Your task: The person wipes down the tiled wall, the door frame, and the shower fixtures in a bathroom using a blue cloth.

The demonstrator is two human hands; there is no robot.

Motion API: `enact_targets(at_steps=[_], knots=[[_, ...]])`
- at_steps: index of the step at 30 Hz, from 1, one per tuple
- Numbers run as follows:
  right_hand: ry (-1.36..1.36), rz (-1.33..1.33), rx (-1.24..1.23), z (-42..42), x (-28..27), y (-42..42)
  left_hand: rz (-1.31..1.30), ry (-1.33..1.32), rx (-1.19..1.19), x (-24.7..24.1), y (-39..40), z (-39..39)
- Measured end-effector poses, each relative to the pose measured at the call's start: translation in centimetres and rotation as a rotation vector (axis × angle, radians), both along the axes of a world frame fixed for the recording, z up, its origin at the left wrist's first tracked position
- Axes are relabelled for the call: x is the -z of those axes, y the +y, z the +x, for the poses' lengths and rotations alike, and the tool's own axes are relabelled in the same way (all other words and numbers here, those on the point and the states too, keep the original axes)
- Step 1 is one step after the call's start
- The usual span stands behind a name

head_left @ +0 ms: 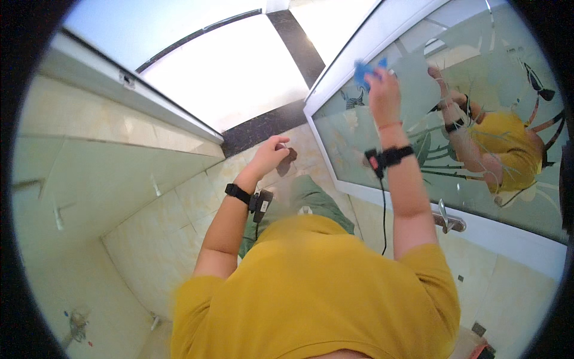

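Observation:
My right hand (pixel 384 96) grips a crumpled blue cloth (pixel 365 74), which is slightly blurred. Both are at the upper part of a glass door panel (pixel 403 116) with printed plants, close to its white frame (pixel 323 155). Whether the cloth presses on the glass cannot be told. My left hand (pixel 271 155) hangs in front of my body, fingers loosely bent and apart, with nothing seen in its grasp. Below its fingertips shows a dark brown thing (pixel 287 162), perhaps footwear, partly hidden.
A metal lever handle (pixel 444 221) juts from the door's frame. A dark stone threshold (pixel 264 128) crosses the opening ahead. Pale tiled wall (pixel 112 175) with small fittings (pixel 155 185) stands on the left. A red and black object (pixel 482 351) is at the lower right.

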State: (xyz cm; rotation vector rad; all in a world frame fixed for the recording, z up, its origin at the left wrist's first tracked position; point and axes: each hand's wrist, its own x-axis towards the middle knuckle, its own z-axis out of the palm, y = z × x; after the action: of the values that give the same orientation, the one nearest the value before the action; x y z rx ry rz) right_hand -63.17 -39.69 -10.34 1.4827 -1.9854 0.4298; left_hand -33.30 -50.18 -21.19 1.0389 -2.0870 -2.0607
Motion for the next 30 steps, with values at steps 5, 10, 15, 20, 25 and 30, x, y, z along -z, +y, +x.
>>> enact_targets(at_steps=[5,10,15,20,25,30], knots=[[0.401,0.171,0.243,-5.2,-4.5,-7.8,0.099,0.033,-0.136,-0.8,-3.2,-0.2],[0.294,0.628,0.359,-10.9,3.6,-13.9,0.121,0.008,-0.251,0.0,-5.0,-0.8],[0.246,0.847,0.237,-13.2,16.9,-15.8,0.263,-0.002,-0.348,2.9,-5.7,-2.0],[0.288,1.23,0.061,-10.0,24.5,-15.7,0.345,-0.024,-0.568,6.0,-6.8,-0.5],[0.218,1.53,0.065,-10.0,32.1,-18.1,0.407,-0.075,-0.803,9.7,-8.0,-0.8],[0.2,1.568,-0.004,-11.0,40.8,-18.7,0.521,-0.117,-0.867,13.2,-8.4,-0.3]])
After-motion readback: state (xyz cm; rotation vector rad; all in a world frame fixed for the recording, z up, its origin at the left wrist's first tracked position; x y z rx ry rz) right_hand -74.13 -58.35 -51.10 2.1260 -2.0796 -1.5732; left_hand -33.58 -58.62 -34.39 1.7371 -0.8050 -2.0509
